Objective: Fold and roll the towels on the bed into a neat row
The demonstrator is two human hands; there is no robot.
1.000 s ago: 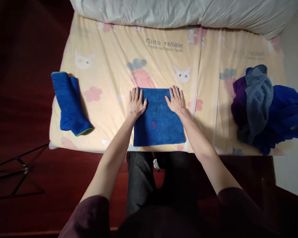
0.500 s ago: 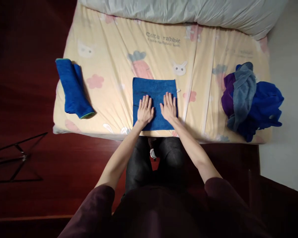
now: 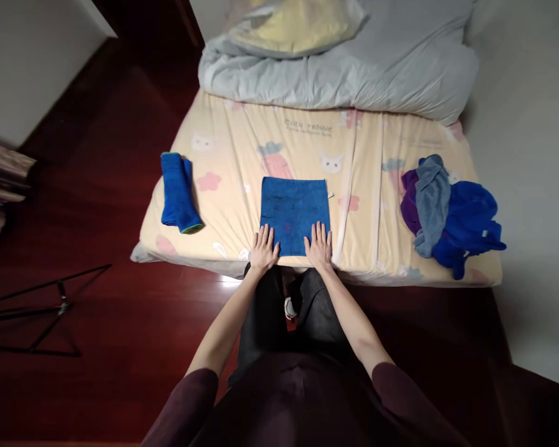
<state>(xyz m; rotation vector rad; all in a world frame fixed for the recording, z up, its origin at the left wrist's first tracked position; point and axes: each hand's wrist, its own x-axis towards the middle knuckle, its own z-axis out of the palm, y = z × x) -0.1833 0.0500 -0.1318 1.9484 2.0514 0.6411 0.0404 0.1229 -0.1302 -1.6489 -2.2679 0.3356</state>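
A square blue towel [image 3: 295,208] lies spread flat near the front edge of the bed, with a small white tag at its right side. My left hand [image 3: 264,249] rests palm down on the towel's near left corner, fingers stretched out. At the near right corner my right hand [image 3: 319,247] lies flat as well, its fingers pointing away from me. Neither hand grips the cloth.
Rolled or folded blue towels with green edging [image 3: 179,194] lie at the bed's left. A crumpled pile of blue, grey and purple cloths [image 3: 466,217] is at the right. A grey quilt [image 3: 279,77] covers the bed's far end. Black tripod legs [image 3: 60,307] stand on the floor at left.
Both hands have slid toward me, from the middle of the towel to its near corners. The camera view has tilted up, showing more of the quilt and walls.
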